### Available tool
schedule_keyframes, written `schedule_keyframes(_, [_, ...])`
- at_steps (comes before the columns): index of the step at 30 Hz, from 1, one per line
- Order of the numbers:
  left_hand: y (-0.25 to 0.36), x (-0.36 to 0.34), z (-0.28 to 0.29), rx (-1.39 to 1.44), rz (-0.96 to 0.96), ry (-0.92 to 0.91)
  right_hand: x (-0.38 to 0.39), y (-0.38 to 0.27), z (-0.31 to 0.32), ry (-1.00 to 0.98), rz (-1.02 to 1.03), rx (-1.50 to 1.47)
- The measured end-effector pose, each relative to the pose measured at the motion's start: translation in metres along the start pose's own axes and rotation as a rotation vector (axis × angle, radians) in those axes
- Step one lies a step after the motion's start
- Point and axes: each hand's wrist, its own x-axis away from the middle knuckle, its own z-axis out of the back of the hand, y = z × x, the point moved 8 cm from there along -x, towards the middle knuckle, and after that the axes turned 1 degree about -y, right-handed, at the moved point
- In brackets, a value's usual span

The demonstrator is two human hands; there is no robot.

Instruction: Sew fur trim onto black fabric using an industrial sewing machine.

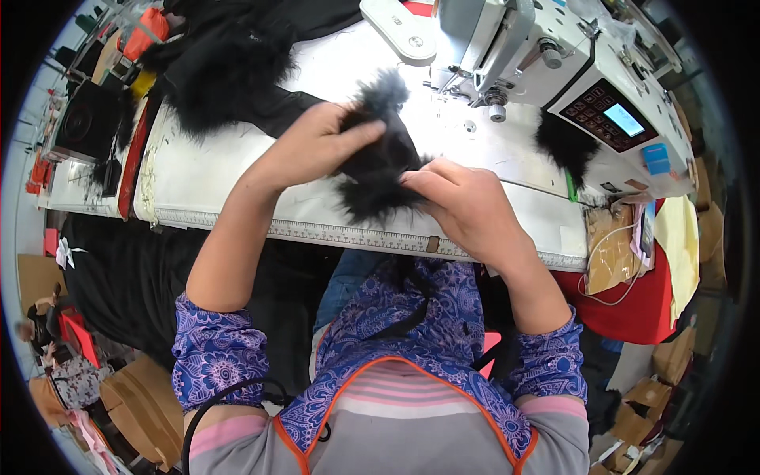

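A black fabric piece with long furry edges (376, 162) is held over the white sewing table (198, 186). My left hand (324, 142) grips its upper left part, thumb across the dark fabric. My right hand (459, 206) pinches its right edge. A larger black fur and fabric pile (218, 75) lies on the table to the left, with a dark strip running behind my left hand. The sewing machine head (499, 55) stands just beyond the held piece, its needle area brightly lit.
A control panel (602, 115) is on the machine, with another fur piece (566, 146) beneath. A measuring strip (301, 233) runs along the front edge. Cardboard with a cable (609, 253) sits right, over red cloth. Black cloth (127, 293) hangs left; another person (43, 324) is at far left.
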Motion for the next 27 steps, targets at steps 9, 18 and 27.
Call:
schedule_keyframes(9, [0.010,0.009,-0.044,-0.267,0.039,-0.205,0.010,0.011,0.024,0.205,-0.031,-0.063])
schedule_keyframes(18, [-0.024,0.032,0.006,-0.805,-0.241,0.267,0.060,0.025,-0.004,-0.090,0.029,-0.036])
schedule_keyframes(27, [-0.013,0.025,0.097,-0.768,-0.397,0.830,0.068,0.017,-0.031,0.041,0.023,0.196])
